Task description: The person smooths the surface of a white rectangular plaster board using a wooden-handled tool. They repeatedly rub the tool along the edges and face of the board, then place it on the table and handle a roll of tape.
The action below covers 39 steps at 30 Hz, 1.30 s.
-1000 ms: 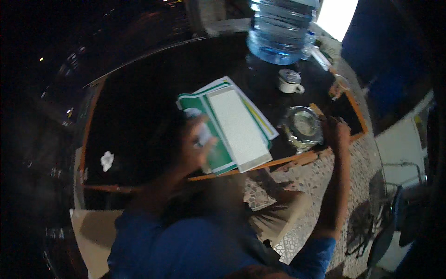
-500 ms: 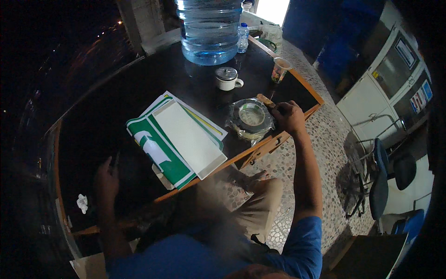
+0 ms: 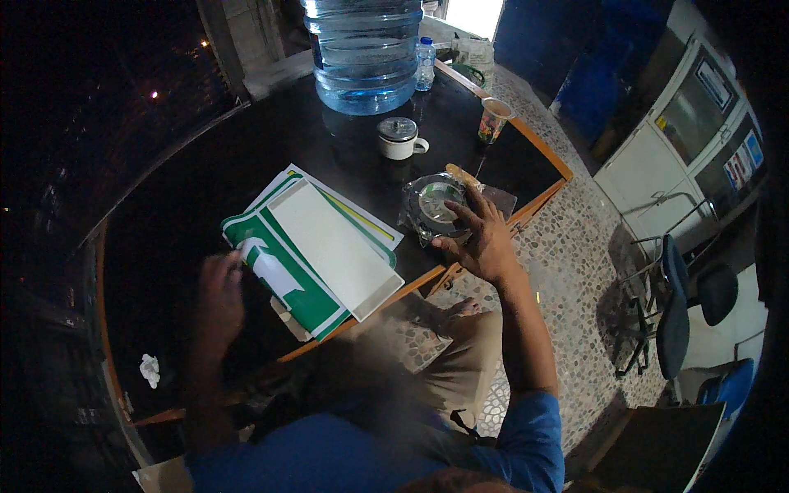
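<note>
My right hand (image 3: 485, 242) reaches over a dark, tape-like ring (image 3: 422, 220) in crinkled clear plastic. Its fingers and thumb are spread, reaching over the near right side of the ring; whether they touch it I cannot tell. Beside the ring's far edge lies a tan, handle-like piece (image 3: 460, 173), partly hidden. My left hand (image 3: 222, 287) is dim and smeared by motion, close to the left edge of a green-and-white printed sheet (image 3: 283, 275). A long, shallow white tray or lid (image 3: 335, 246) rests on that sheet.
A large water bottle (image 3: 366, 62), a small bottle (image 3: 424, 64), a lidded white mug (image 3: 399, 140) and a plastic cup (image 3: 494, 122) stand on the dark table (image 3: 189, 193). Crumpled white paper (image 3: 149, 370) lies near left. Chairs (image 3: 674, 308) stand at right.
My right hand has moved left over the wrapped ring, and its fingers have spread from a closed grip. My left hand has moved up and right toward the green sheet.
</note>
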### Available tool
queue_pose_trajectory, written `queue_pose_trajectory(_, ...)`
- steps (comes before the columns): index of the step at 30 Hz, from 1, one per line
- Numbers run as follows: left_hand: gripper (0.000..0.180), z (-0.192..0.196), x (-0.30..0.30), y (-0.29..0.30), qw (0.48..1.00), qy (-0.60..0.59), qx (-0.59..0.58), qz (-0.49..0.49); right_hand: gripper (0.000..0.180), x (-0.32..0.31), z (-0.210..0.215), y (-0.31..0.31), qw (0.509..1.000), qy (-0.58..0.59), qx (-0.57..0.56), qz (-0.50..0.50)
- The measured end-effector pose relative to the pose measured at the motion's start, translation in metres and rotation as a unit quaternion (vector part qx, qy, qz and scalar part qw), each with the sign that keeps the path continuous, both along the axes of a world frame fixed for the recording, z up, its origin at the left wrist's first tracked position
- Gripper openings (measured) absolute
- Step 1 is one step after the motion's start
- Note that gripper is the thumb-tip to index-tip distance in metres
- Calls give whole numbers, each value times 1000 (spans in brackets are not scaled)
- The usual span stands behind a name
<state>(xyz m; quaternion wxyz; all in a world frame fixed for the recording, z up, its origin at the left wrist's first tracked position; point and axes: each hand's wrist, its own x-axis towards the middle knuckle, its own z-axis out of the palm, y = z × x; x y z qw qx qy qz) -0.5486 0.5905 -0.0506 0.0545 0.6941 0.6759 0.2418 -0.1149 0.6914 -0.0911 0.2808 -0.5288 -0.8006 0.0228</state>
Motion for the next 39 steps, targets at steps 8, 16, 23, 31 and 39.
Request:
queue_pose_trajectory(8,74,-23,88,38,972,51,-70,-219,58,-3,-26,5,997,52,51,13)
queue_pose_trajectory(16,97,-29,94,49,970,70,-59,-226,59,-52,-23,-52,986,82,99,103)
queue_pose_trajectory(23,104,-24,62,29,979,60,47,-189,53,-92,-47,-78,977,-37,45,204)
queue_pose_trajectory(31,74,-13,-11,29,938,79,-76,-330,50,-52,-53,-75,975,63,140,160)
queue_pose_trajectory(39,24,-31,-17,52,891,227,84,-383,49,-49,-36,-81,961,205,163,84)
